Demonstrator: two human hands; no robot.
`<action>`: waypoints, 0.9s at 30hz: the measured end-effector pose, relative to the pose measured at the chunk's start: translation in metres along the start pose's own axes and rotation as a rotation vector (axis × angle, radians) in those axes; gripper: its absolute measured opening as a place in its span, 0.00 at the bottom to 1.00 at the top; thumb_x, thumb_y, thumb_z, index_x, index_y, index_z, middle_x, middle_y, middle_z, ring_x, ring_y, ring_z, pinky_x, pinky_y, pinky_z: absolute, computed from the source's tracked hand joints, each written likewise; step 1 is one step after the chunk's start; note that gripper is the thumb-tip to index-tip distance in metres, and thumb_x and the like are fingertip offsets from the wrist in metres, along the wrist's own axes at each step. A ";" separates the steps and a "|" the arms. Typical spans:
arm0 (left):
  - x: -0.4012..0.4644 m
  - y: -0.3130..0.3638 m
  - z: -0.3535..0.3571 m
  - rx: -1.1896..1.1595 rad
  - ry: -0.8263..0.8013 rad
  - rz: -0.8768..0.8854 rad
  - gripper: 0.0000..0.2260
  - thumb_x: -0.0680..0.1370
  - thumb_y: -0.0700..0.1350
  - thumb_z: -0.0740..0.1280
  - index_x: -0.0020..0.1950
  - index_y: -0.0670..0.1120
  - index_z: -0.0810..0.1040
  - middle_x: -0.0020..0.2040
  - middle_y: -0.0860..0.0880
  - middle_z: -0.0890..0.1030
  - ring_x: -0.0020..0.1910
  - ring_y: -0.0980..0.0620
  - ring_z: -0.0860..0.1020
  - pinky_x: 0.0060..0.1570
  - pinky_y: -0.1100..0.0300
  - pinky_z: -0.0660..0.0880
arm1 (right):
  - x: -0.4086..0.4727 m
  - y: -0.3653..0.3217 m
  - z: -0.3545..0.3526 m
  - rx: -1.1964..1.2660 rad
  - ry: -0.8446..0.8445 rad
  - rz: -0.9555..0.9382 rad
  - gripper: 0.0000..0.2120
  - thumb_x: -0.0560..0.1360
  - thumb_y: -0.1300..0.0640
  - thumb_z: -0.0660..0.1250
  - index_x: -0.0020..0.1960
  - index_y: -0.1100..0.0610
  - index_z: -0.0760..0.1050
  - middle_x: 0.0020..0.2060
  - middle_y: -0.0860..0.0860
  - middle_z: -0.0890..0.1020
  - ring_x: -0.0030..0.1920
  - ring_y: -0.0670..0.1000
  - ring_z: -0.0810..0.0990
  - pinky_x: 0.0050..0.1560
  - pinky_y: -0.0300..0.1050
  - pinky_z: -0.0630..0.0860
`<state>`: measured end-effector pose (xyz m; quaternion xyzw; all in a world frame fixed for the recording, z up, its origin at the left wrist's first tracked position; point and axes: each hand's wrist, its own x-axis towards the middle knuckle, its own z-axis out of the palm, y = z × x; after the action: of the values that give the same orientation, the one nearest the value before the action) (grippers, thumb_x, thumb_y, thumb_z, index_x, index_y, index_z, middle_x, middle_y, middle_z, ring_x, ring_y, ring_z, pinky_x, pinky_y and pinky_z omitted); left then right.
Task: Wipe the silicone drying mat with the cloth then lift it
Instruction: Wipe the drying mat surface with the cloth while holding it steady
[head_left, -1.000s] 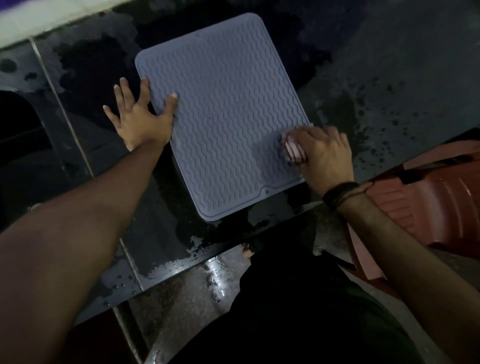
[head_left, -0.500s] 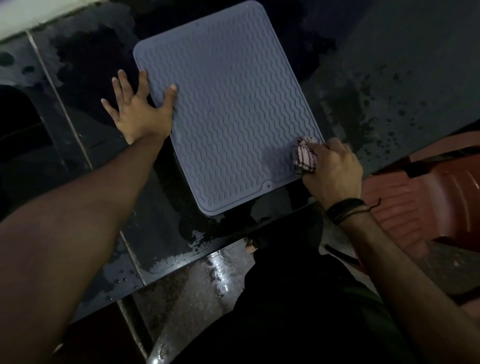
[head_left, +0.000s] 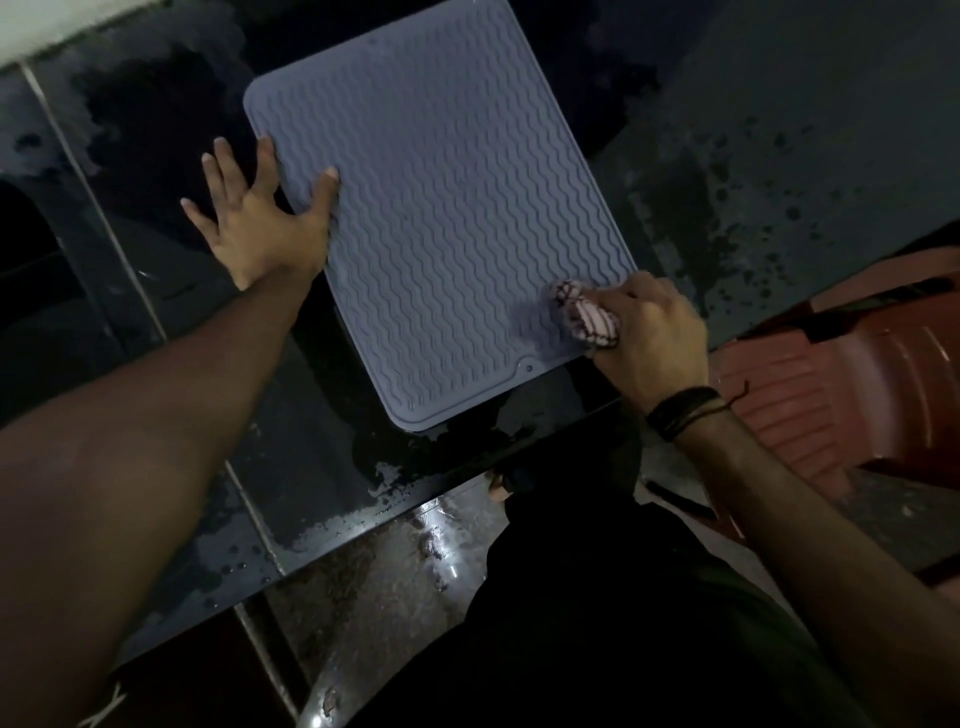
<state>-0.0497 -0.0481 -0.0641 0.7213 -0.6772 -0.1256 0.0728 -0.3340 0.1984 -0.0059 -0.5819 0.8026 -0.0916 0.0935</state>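
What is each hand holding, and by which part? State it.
The right hand grips the bunched cloth, one end sticking out. The left hand holds nothing; its thumb rests flat on the mat edge.

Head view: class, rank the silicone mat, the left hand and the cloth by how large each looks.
1. Silicone mat, by far the largest.
2. Left hand, spread flat at the mat's edge.
3. Cloth, bunched and partly hidden in the right hand.

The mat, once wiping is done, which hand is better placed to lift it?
Left hand: it is open, its thumb already on the mat edge. The right hand grips the cloth.
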 end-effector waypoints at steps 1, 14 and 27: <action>-0.001 0.001 0.000 -0.001 -0.001 0.001 0.42 0.73 0.79 0.50 0.81 0.59 0.59 0.84 0.47 0.52 0.83 0.48 0.47 0.78 0.37 0.40 | 0.001 0.006 -0.002 -0.013 0.002 0.013 0.13 0.69 0.54 0.70 0.53 0.53 0.82 0.43 0.56 0.78 0.44 0.61 0.77 0.40 0.52 0.75; 0.001 -0.001 0.002 -0.003 0.006 0.019 0.40 0.75 0.78 0.50 0.81 0.58 0.59 0.84 0.47 0.52 0.83 0.48 0.47 0.78 0.37 0.40 | 0.137 -0.024 0.007 0.038 0.069 0.036 0.20 0.69 0.47 0.74 0.58 0.53 0.80 0.49 0.56 0.79 0.50 0.57 0.76 0.47 0.49 0.75; 0.001 -0.002 0.002 -0.018 -0.007 0.013 0.40 0.75 0.78 0.49 0.82 0.58 0.58 0.84 0.48 0.50 0.83 0.49 0.46 0.78 0.38 0.39 | 0.127 -0.015 0.002 0.038 0.083 0.006 0.21 0.69 0.39 0.67 0.51 0.55 0.81 0.44 0.56 0.79 0.44 0.57 0.78 0.38 0.46 0.73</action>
<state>-0.0486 -0.0491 -0.0671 0.7158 -0.6810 -0.1337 0.0779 -0.3590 0.0726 -0.0092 -0.5734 0.8056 -0.1304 0.0715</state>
